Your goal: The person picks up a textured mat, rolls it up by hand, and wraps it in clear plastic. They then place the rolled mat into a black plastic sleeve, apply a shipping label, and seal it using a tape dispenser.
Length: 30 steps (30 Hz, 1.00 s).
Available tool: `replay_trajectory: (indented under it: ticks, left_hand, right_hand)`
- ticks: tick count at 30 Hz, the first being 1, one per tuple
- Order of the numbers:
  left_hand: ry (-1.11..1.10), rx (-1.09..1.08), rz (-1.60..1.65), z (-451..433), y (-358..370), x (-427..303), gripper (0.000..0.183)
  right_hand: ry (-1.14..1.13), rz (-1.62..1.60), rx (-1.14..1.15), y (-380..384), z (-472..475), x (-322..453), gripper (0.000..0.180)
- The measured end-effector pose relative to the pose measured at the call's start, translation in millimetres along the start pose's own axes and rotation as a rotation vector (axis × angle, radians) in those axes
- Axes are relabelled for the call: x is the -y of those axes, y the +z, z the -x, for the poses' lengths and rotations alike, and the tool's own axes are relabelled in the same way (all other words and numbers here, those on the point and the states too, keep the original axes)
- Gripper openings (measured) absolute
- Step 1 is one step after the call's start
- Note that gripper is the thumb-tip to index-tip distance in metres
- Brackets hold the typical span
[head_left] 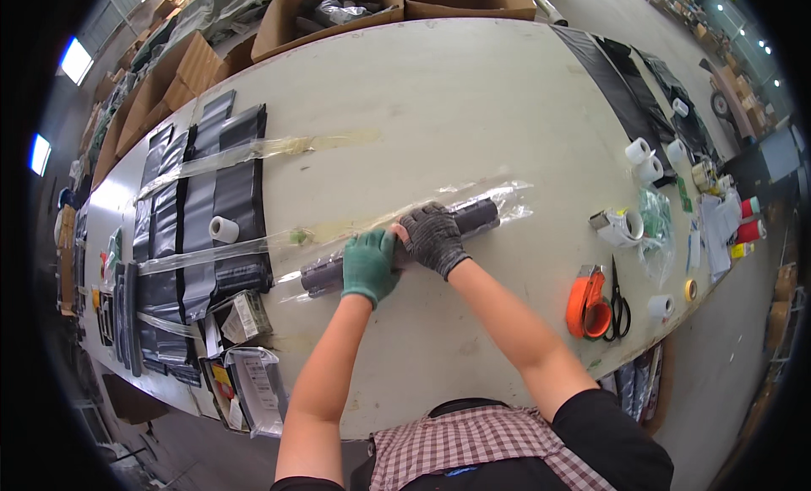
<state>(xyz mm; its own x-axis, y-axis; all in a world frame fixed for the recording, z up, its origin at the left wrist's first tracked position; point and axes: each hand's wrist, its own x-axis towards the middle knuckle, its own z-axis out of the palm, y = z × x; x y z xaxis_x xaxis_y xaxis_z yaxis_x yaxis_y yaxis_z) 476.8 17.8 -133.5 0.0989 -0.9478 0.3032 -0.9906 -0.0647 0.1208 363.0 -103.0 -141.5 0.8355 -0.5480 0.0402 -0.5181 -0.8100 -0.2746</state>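
A dark grey roll lies slantwise on the pale worktable, inside a clear plastic sleeve that extends past both ends. My left hand, in a green glove, grips the roll left of its middle. Close beside it, my right hand wears a dark grey knit glove and holds the roll right of the middle. The glove's thumb end looks uncovered, with the skin showing. Between and under my hands, part of the roll is hidden.
Stacked black plastic sheets, crossed by clear tape strips, lie left with a white roll on top. At right are an orange tape dispenser, black-handled scissors and label rolls. Cardboard boxes line the far edge.
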Motion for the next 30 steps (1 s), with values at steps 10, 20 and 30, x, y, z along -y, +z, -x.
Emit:
replay_trajectory:
  ticks: [10, 20, 30]
  left_hand:
    - [0.218, 0.727, 0.115, 135, -49, -77, 0.082]
    - [0.215, 0.721, 0.567, -5, 8, -259, 0.014]
    - [0.148, 0.582, 0.258, -52, 92, -267, 0.009]
  right_hand:
    - [-0.174, -0.028, -0.046, 5, 263, 44, 0.053]
    - [0.201, -0.832, 0.261, 57, 255, 47, 0.037]
    - [0.157, -1.108, 0.267, 14, 251, 38, 0.032]
